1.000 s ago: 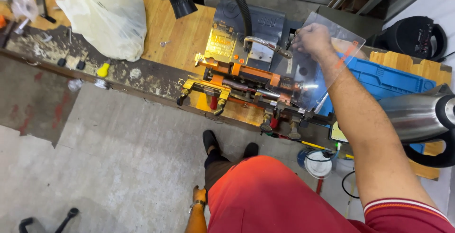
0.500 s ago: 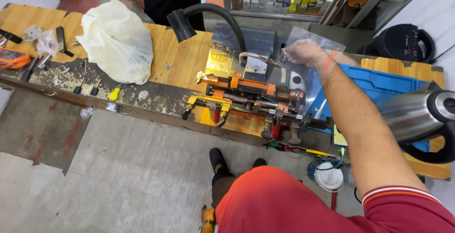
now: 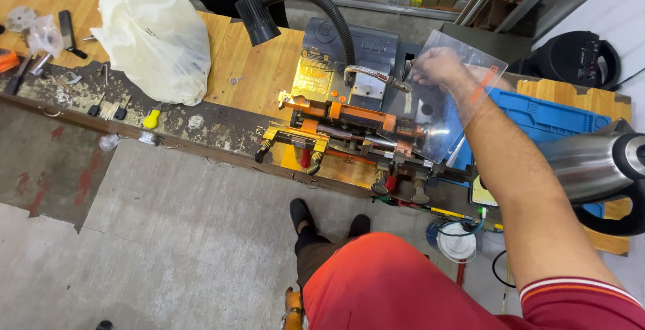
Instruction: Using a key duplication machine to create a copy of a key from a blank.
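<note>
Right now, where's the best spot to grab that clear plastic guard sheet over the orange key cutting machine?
Probably the upper edge of the clear plastic guard sheet, coming from the right over the blue mat. That edge stands free above the orange key cutting machine, where the right hand meets it; the lower edge sits among clamps and knobs.

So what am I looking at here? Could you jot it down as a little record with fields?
Place: wooden workbench seen from above
Main machine: orange and grey bench machine with clamps
Right hand: fingers on the clear plastic guard above the machine
Left hand: not in view
Lamp: black flexible-neck lamp bent over the bench
Left of machine: whitish plastic bag, small tools and keys
Right of machine: blue mat, steel kettle
</note>
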